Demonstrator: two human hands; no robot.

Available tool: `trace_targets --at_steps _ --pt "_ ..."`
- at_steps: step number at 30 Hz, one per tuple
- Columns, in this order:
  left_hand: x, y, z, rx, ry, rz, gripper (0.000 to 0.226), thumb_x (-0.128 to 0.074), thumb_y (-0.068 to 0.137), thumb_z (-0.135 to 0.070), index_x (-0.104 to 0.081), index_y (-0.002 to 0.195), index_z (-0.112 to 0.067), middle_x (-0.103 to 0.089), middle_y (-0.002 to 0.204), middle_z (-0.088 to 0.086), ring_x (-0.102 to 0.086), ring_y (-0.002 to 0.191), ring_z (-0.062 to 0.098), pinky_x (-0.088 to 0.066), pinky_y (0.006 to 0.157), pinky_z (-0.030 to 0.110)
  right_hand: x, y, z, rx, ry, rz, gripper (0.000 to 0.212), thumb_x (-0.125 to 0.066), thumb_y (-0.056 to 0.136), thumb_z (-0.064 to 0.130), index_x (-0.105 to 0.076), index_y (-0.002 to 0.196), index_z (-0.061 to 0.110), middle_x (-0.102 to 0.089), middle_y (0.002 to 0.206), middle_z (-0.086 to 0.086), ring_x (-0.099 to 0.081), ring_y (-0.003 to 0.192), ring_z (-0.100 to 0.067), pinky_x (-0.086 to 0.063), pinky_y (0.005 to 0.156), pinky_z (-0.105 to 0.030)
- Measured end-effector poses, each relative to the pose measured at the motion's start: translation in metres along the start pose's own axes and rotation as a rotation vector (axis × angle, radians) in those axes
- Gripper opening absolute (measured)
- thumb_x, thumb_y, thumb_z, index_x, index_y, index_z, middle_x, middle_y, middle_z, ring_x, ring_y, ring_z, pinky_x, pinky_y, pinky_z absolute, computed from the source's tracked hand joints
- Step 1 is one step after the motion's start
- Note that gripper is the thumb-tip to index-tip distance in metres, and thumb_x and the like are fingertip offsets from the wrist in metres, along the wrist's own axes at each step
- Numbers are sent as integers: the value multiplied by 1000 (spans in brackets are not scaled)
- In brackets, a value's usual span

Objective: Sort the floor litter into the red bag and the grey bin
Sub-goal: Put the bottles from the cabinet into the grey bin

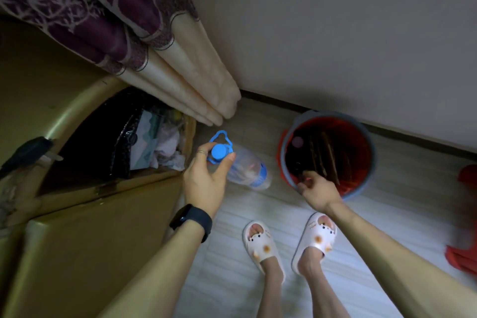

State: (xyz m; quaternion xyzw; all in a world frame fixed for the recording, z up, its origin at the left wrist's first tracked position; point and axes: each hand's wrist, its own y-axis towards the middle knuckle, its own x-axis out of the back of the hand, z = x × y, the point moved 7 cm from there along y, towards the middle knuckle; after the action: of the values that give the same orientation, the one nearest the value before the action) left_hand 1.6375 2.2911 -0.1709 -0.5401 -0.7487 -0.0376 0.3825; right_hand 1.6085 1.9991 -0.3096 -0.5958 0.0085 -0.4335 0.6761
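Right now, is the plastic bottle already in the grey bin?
No: the left hand grips the plastic bottle by its capped neck, outside the grey bin.

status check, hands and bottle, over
Left hand pinches clear bottle at its blue cap. Right hand at rim of red-lined bin, grip unclear. Path from bottle to bin open.

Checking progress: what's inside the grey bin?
The grey bin holds a red liner and brown flat strips; its dark bottom is unreadable, and the right hand hides some near rim.
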Motion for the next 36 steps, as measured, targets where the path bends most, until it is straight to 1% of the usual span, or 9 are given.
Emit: trace_targets --at_steps 6,9,13,18,23,27,30,32,36 --pt "9 -29 -37 47 -41 146 27 -78 79 -37 -67 103 -33 -71 92 -17 -64 79 -6 -46 72 8 28 -95 25 138 245 -46 43 -68 86 50 -63 122 27 -68 118 8 -63 107 -11 -47 98 -30" --pt "6 -40 -58 68 -76 304 26 -81 77 -33 -70 100 -33 -72 95 -14 -65 81 -3 -48 79 13 49 -146 40 241 271 -45 57 -71 78 60 -58 128 35 -59 127 21 -55 115 0 -45 101 -29" --pt "-9 -56 -91 -1 63 483 27 -80 76 -37 -71 101 -37 -67 95 -14 -59 91 -3 -36 79 0 79 -188 51 357 286 -75 69 -79 72 55 -52 134 39 -48 133 27 -50 118 3 -44 99 -25" --pt "-43 -78 -125 6 82 720 31 -81 75 -40 -73 105 -37 -68 96 -22 -57 93 -14 -36 79 2 102 -199 43 384 189 -81 85 -76 68 64 -40 142 44 -44 139 30 -45 125 0 -41 103 -26" --pt "-76 -89 -134 28 33 851 32 -83 73 -36 -71 103 -36 -73 96 -17 -64 96 -5 -46 88 18 103 -188 27 345 117 -2 90 -71 66 70 -37 143 40 -53 138 21 -49 126 -6 -45 101 -31" --pt "-93 -90 -131 65 -35 799 29 -74 83 -35 -69 111 -34 -72 102 -15 -63 100 -1 -45 84 17 118 -177 13 268 47 -96 71 -67 66 68 -45 126 39 -64 118 12 -60 110 -15 -49 84 -33" --pt "-96 -71 -117 168 -202 528 22 -62 93 -27 -67 115 -28 -69 111 -8 -63 108 9 -43 87 18 150 -164 -9 148 163 -234 59 -68 67 65 -47 115 38 -67 101 7 -64 98 -23 -51 79 -35" --pt "-103 -59 -95 119 28 484 32 -56 96 -28 -58 128 -29 -62 126 -5 -56 121 14 -40 98 22 169 -157 -20 102 256 -302 54 -72 71 60 -49 113 36 -66 98 7 -64 96 -23 -49 77 -33" --pt "-147 -46 -31 -38 655 680 59 -48 96 -34 -28 151 -26 -32 155 6 -34 139 28 -33 112 42 192 -140 -20 159 292 -413 53 -74 76 55 -48 115 30 -61 98 12 -58 93 -15 -43 77 -29"
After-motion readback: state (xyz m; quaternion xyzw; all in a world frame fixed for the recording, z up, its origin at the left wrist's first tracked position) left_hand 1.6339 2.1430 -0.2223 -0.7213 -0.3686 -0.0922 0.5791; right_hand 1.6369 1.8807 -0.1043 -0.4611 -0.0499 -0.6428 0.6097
